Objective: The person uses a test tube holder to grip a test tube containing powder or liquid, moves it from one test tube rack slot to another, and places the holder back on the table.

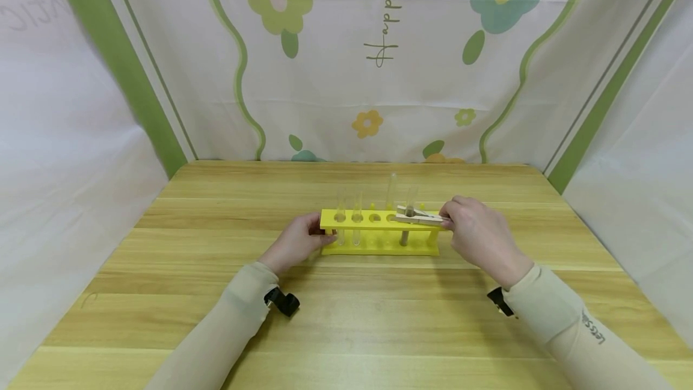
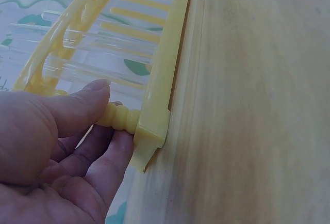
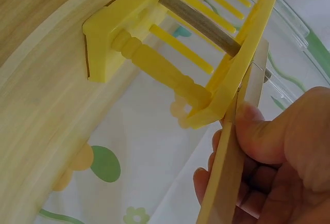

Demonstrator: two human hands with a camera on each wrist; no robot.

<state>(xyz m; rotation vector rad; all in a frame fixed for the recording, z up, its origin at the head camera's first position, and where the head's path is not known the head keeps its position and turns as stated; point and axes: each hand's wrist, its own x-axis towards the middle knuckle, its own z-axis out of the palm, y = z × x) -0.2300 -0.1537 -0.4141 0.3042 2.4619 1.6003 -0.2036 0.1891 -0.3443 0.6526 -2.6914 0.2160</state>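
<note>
A yellow test tube rack (image 1: 379,251) stands on the wooden table, holding several clear tubes. My left hand (image 1: 296,242) grips its left end post (image 2: 119,117), thumb on one side and fingers on the other. My right hand (image 1: 480,235) holds a wooden clamp (image 1: 428,219) lying along the rack's top near the right end. The clamp's jaws are around a tube with dark grey contents (image 3: 201,24), whose lower part hangs through a rack hole. Two clear tubes (image 1: 357,232) stand in the left holes, and a taller-standing one (image 1: 391,188) sits left of the clamped tube.
Around the rack is the light wooden tabletop (image 1: 346,324). Behind it hangs a white cloth (image 1: 325,83) printed with flowers, with more white cloth at both sides. Black straps with small devices (image 1: 283,302) sit at both wrists.
</note>
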